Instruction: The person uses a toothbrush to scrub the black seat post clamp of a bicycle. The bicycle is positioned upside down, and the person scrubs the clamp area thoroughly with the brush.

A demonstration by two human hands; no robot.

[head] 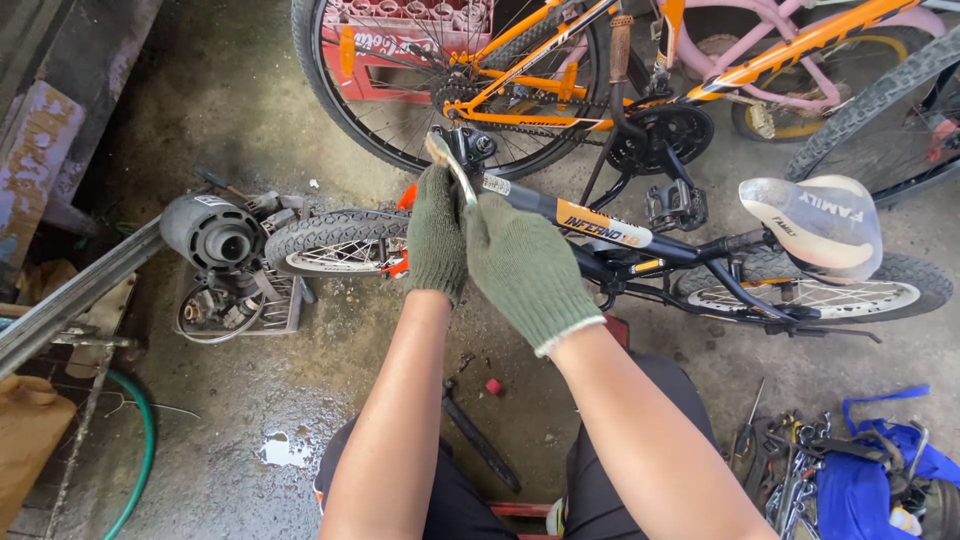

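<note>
both hands wear green knit gloves and meet over a small black bicycle (600, 225) that lies on its side on the wet concrete floor (230, 420). a flat metal wrench (452, 165) stands between them, tilted, its upper end up by the black axle nut (480, 143) at the bicycle's end; whether the wrench head actually sits on the nut cannot be told from here. the left hand (436, 235) is clenched around the lower part of the wrench, back of the glove toward the camera, fingers curled away from view. the right hand (525, 265) is pressed up against the left from the side, its grip folded over the wrench's lower shank, so the tool emerges from the top of the two gloves. both forearms run up from the lower edge of the view, bare, converging at the wrists, the right one crossing in from lower right at a slant.

the small front wheel (335, 243) lies just left of the left hand, and the white saddle (815, 220) well to the right. an orange bicycle (560, 70) stands behind. a grey electric motor (212, 232) sits at the left, and a heap of hand tools (790, 465) with a blue bag (870, 480) lies at lower right.
</note>
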